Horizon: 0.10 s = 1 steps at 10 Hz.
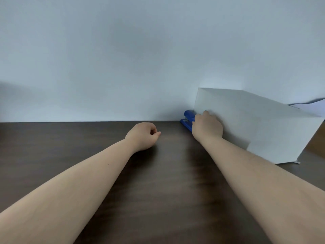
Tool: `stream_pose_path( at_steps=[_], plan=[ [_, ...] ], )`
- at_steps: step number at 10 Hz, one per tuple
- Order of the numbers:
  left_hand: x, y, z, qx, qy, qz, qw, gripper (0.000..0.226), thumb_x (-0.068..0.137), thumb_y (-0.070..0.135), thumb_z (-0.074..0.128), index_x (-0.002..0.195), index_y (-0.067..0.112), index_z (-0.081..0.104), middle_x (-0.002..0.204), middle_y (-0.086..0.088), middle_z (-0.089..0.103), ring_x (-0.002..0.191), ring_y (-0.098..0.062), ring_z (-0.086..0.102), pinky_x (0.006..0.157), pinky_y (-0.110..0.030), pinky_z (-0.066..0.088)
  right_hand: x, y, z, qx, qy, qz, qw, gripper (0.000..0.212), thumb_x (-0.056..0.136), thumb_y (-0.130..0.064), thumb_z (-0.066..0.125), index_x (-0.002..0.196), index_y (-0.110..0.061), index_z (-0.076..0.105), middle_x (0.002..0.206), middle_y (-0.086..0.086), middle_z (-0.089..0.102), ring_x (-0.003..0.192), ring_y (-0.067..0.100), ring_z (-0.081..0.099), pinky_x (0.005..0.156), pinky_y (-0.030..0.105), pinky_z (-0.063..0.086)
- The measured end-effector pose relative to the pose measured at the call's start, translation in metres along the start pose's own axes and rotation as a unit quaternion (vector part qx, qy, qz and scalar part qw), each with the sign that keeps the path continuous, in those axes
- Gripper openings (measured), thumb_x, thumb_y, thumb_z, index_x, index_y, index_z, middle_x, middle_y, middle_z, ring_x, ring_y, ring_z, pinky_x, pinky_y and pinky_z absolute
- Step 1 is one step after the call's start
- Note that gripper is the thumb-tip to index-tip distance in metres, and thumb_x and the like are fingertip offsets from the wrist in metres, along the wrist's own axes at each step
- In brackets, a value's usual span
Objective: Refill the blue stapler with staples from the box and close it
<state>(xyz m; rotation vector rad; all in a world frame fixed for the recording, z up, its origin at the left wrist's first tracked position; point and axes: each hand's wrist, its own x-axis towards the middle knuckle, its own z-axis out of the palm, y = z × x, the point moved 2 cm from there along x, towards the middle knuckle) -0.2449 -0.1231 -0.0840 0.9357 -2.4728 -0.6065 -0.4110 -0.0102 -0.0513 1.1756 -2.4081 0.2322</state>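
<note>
The blue stapler (187, 119) lies at the far edge of the dark table, against the wall and beside a big white box (260, 124). My right hand (207, 127) covers the stapler's near end with its fingers curled around it; only the stapler's far left part shows. My left hand (143, 135) rests on the table to the left of the stapler, fingers curled into a loose fist with nothing visible in it. No staples are in view.
The dark wooden table (158, 182) runs up to a plain pale wall (140, 59). The white box stands on the right side of the table. Behind it at the far right lie white papers (313, 107).
</note>
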Motion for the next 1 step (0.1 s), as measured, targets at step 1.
stream_pose_path(
  at_steps=[1],
  plan=[
    [-0.0213, 0.0124, -0.0180, 0.006, 0.015, -0.009, 1.000, 0.026, 0.086, 0.036, 0.052, 0.075, 0.014, 0.060, 0.064, 0.005, 0.054, 0.073, -0.023, 0.056, 0.073, -0.036, 0.048, -0.0150, 0.0029, -0.0215, 0.044, -0.031, -0.026, 0.998, 0.019, 0.094, -0.017, 0.040, 0.103, -0.010, 0.055, 0.086, 0.011, 0.056, 0.081, 0.034, 0.055, 0.058, 0.032, 0.038]
  ],
)
